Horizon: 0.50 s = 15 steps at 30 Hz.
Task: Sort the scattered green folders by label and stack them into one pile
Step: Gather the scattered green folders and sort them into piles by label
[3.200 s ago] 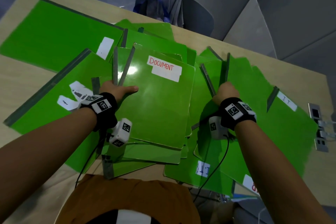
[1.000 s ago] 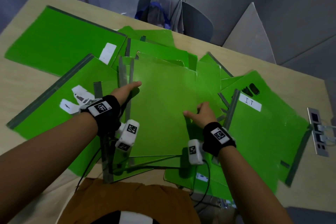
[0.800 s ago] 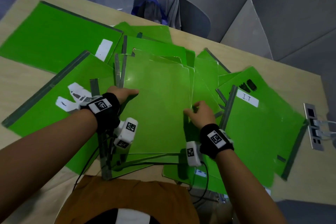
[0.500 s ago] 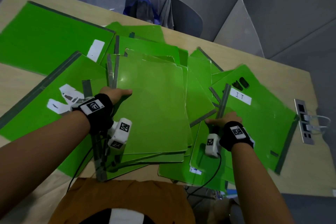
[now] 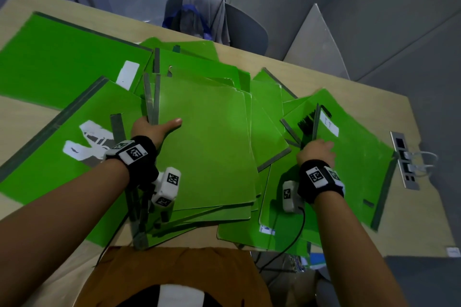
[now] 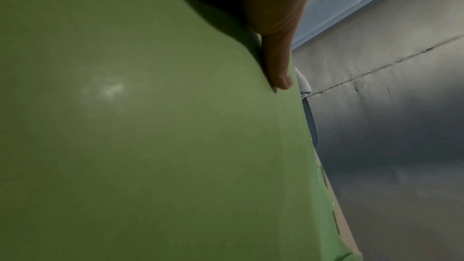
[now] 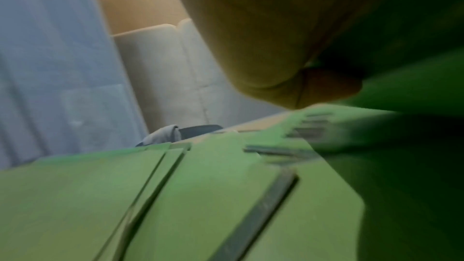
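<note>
Green folders lie overlapped across the table (image 5: 311,77). In the middle is a rough stack whose top folder (image 5: 207,144) shows a plain green face. My left hand (image 5: 159,128) grips the stack's left spine edge, thumb (image 6: 276,57) flat on the top folder (image 6: 150,146). To the right, my right hand (image 5: 316,150) grips the grey spine of the folder labelled "IT" (image 5: 354,157) and tilts that edge up off the folders below. The right wrist view is blurred: the right hand (image 7: 263,47) is against the dark green IT folder (image 7: 414,106), with the middle stack (image 7: 100,195) beyond.
A large folder (image 5: 62,57) with a blank white label lies at the back left. Another folder (image 5: 50,152) with torn white labels lies left of my left wrist. A socket strip (image 5: 404,159) sits at the table's right edge. A chair (image 5: 224,22) with a grey garment stands behind the table.
My right hand left the middle stack, moved right to the IT folder's spine, took hold and raised that edge. My left hand stayed on the stack's spine.
</note>
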Tool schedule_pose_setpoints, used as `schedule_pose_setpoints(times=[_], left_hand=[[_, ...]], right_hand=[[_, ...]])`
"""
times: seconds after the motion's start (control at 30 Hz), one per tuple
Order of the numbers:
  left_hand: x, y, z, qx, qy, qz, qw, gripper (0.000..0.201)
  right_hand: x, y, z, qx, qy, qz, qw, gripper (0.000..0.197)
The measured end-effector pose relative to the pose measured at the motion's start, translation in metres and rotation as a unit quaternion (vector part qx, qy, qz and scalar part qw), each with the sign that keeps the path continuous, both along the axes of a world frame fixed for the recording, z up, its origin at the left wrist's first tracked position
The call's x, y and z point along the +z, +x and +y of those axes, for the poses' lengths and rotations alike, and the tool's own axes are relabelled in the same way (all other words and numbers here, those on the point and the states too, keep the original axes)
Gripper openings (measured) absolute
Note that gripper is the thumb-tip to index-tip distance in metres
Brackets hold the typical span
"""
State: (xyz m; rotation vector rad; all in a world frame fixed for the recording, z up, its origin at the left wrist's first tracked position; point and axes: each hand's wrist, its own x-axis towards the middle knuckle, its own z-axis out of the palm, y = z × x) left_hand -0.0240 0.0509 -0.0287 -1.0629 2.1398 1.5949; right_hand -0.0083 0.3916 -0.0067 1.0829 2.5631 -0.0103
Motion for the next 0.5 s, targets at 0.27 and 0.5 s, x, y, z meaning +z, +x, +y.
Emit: schedule_pose_setpoints(times=[0.27, 0.5], left_hand=[[0.023, -0.017, -0.023, 0.011, -0.033, 0.069, 0.997, 0.086], [0.012, -0.016, -0.052, 0.039, -0.064, 0.006, 0.997, 0.096]], right_hand=[[0.036, 0.008, -0.053, 0.27, 0.138, 0.211, 0.929, 0.042], [-0.018, 0.035, -0.054, 0.455, -0.026, 0.081, 0.886, 0.039]])
